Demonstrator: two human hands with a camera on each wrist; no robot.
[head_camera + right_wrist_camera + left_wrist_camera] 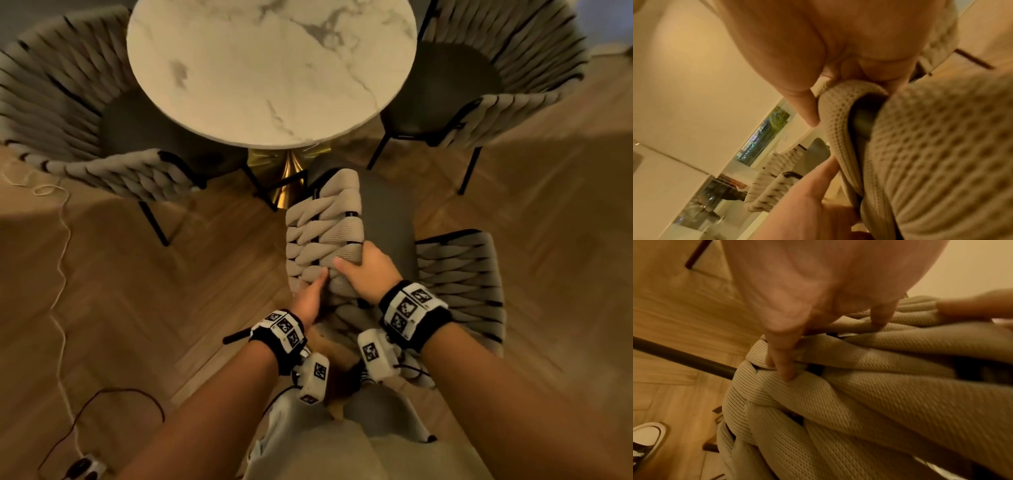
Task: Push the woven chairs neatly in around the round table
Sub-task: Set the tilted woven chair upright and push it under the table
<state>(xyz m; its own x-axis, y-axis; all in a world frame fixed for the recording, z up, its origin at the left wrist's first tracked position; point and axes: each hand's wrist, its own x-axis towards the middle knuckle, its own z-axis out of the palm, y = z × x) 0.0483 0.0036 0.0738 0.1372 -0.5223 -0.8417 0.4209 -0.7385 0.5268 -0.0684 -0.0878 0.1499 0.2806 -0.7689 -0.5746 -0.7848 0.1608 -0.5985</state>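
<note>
A round white marble table [270,68] stands on a gold pedestal [291,171]. One woven beige chair [68,113] sits at its left and another [507,68] at its right, both with their seats partly under the top. The third woven chair [329,222] is right in front of me, its dark seat [387,212] pointing at the pedestal. My left hand [308,298] grips its woven rim from the outer side, fingers [785,366] dug into the bands [879,394]. Just ahead of it, my right hand [363,270] wraps over the same rim [931,146].
A white cable [61,240] and a dark cable [113,394] trail over the herringbone wood floor at the left, ending at a power strip [82,467]. My shoe [647,434] stands beside the chair's black frame bar [684,358].
</note>
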